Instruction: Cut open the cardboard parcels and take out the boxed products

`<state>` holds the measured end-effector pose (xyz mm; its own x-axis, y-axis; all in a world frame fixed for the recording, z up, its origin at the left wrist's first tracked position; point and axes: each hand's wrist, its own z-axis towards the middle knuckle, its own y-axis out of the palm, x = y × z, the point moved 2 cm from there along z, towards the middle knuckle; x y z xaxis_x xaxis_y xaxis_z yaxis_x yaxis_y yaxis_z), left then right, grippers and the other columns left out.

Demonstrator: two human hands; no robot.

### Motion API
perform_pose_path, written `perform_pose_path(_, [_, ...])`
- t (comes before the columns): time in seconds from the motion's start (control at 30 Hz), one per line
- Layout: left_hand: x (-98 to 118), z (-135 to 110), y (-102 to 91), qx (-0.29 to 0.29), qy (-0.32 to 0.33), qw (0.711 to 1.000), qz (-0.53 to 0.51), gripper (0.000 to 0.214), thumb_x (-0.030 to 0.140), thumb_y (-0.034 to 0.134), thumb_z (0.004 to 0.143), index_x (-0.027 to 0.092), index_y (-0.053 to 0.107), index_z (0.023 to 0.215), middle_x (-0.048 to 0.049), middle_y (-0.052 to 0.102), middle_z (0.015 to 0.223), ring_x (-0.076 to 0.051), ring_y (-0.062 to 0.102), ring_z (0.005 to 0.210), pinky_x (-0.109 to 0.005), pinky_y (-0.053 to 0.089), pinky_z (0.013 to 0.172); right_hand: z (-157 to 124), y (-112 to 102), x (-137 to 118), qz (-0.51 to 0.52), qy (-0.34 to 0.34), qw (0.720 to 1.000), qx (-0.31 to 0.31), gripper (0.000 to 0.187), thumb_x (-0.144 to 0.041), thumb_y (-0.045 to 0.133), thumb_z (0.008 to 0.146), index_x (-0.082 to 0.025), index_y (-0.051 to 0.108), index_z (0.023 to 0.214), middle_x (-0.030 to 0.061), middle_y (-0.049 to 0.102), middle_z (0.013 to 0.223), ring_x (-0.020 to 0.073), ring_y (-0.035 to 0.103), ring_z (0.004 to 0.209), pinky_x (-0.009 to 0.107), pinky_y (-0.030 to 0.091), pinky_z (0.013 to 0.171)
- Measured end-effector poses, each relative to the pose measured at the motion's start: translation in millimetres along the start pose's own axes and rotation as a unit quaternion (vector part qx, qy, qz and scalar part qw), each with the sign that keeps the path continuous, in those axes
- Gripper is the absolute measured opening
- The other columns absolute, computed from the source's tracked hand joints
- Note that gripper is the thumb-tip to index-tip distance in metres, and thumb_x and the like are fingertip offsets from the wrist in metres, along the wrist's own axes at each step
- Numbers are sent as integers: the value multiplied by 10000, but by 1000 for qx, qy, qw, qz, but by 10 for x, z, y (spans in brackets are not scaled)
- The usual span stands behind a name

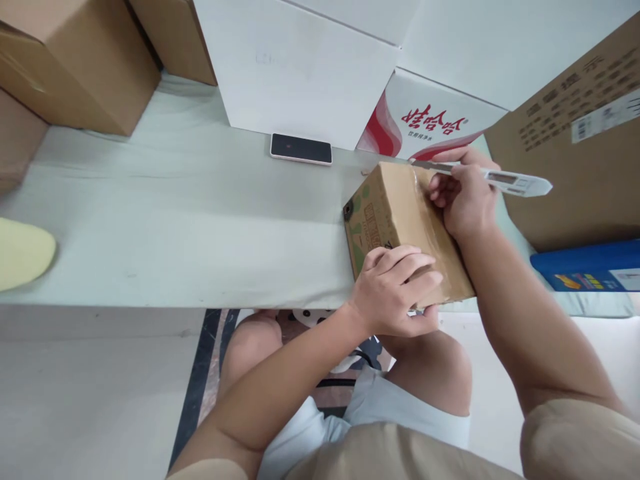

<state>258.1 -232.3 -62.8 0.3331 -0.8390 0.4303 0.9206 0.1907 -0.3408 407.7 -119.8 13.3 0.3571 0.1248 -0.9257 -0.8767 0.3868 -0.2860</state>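
Observation:
A small brown cardboard box (405, 200) with green and dark printing on its side stands at the front edge of the covered table. My left hand (397, 283) lies over its near end, fingers spread across the top edge and the thumb lower down. In my right hand (467, 190) is a white utility knife (520, 182), its handle pointing right and its blade reaching left over the far end of the box. A strip of clear tape runs along the top, and the blade's tip is close to it; whether it touches I cannot tell.
A phone (301, 149) lies beyond the box, before a large white carton (300, 73). A white and red carton (435, 117) stands behind, a big brown carton (575, 147) at right above a blue package (590, 265). Brown boxes (95, 73) and a yellow object (25, 255) are left.

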Motion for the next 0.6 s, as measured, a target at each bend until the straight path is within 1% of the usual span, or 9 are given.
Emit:
perform_pose_path(0.1, [-15, 6, -15, -5, -8, 1000, -5, 285, 382, 587, 779, 229, 718, 982, -23, 789, 1104, -207, 668, 1128, -390, 407, 1020, -1, 18, -24, -45, -17, 999, 26, 73, -213, 523, 698, -215, 556, 763, -56, 498, 456, 94, 377, 369, 251, 226, 386])
perform_pose_path(0.17, [-17, 6, -17, -5, -13, 1000, -7, 282, 375, 586, 775, 228, 718, 976, -25, 788, 1099, -209, 668, 1129, -395, 404, 1044, -3, 30, -29, -71, -26, 997, 32, 100, -152, 519, 681, -222, 531, 750, -71, 482, 440, 94, 364, 361, 254, 229, 386])
perform_pose_path(0.27, [-11, 1, -14, -4, -13, 1000, -11, 285, 373, 587, 771, 224, 719, 975, -32, 784, 1098, -214, 663, 1134, -399, 401, 1070, 0, 27, -8, -108, -26, 994, 23, 187, -87, 490, 676, -210, 561, 797, -73, 502, 474, 96, 384, 385, 253, 267, 416])
perform_pose_path(0.37, [-9, -5, -11, -6, -13, 1000, -14, 288, 376, 591, 773, 221, 720, 978, -39, 780, 1097, -218, 658, 1130, -400, 397, 1083, 6, 13, 14, -153, -56, 987, 7, 162, -79, 505, 704, -198, 563, 797, -61, 511, 516, 101, 411, 436, 258, 301, 468])
perform_pose_path(0.47, [-13, -11, -10, -6, -15, 1000, -17, 291, 376, 590, 777, 221, 722, 986, -43, 774, 1099, -223, 649, 1135, -402, 391, 1094, -5, 11, 3, -200, -100, 975, 3, 130, -77, 543, 707, -190, 547, 771, -32, 569, 627, 105, 462, 542, 261, 345, 549])
perform_pose_path(0.53, [-16, -18, -8, -6, -15, 1000, -17, 291, 374, 586, 783, 222, 725, 988, -42, 770, 1099, -223, 644, 1138, -404, 386, 1105, -27, 15, -24, -222, -113, 968, 11, 125, -72, 551, 705, -189, 544, 748, -13, 593, 684, 114, 492, 603, 271, 371, 601])
perform_pose_path(0.6, [-19, -26, -2, -12, -16, 1000, -16, 295, 383, 578, 793, 230, 728, 997, -38, 769, 1107, -220, 640, 1146, -402, 382, 1116, -55, 21, -59, -231, -119, 965, 11, 124, -77, 556, 705, -199, 545, 729, -3, 587, 683, 130, 514, 638, 288, 392, 642])
